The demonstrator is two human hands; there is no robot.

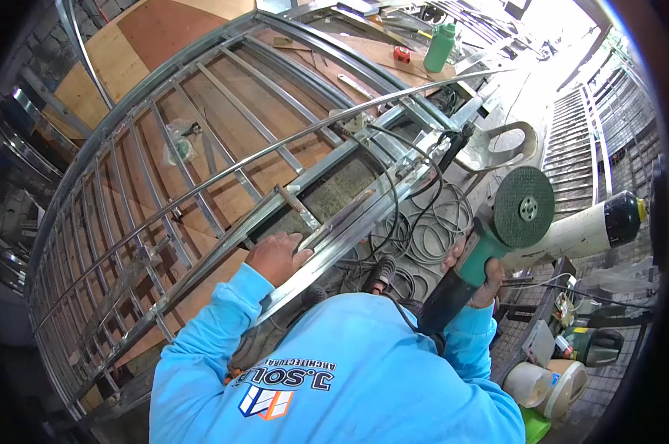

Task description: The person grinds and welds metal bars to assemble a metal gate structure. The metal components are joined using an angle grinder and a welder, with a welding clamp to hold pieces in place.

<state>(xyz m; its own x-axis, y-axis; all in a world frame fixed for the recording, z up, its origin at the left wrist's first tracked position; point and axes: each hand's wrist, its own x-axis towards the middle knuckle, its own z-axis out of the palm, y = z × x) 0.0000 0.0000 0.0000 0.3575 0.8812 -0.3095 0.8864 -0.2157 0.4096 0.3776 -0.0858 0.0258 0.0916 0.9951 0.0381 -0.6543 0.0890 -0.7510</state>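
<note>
The fingers of the right hand (490, 281) are wrapped around the body of a green and black angle grinder (471, 255), so this hand grasps it firmly. Just above these fingers is the grinder's round disc (523, 207), with its flat face turned to the view, and it is apart from the metal. The fingers of the left hand (277, 257) are bent and touch a shiny metal rail (327, 231), with the thumb on it; whether they close around its underside, I cannot tell. This rail is at the near edge of a large curved metal frame (201, 133) with many crossbars, which spreads ahead and to the left of the left fingers. Just ahead of them, a short rusty bar (297, 206) lies on the frame. Farther ahead, a clear plastic bag (179, 142) is seen between the crossbars. Between the two hands, but farther forward, black cable (395, 200) hangs over the rail, and loops of it are on the floor. Ahead of the right fingers is a grey plastic chair (497, 148), and well beyond it a green bottle (440, 48) stands near a red tape measure (402, 54). Right of these fingers is a white cylinder (571, 235) with black end, partly behind the disc.
</note>
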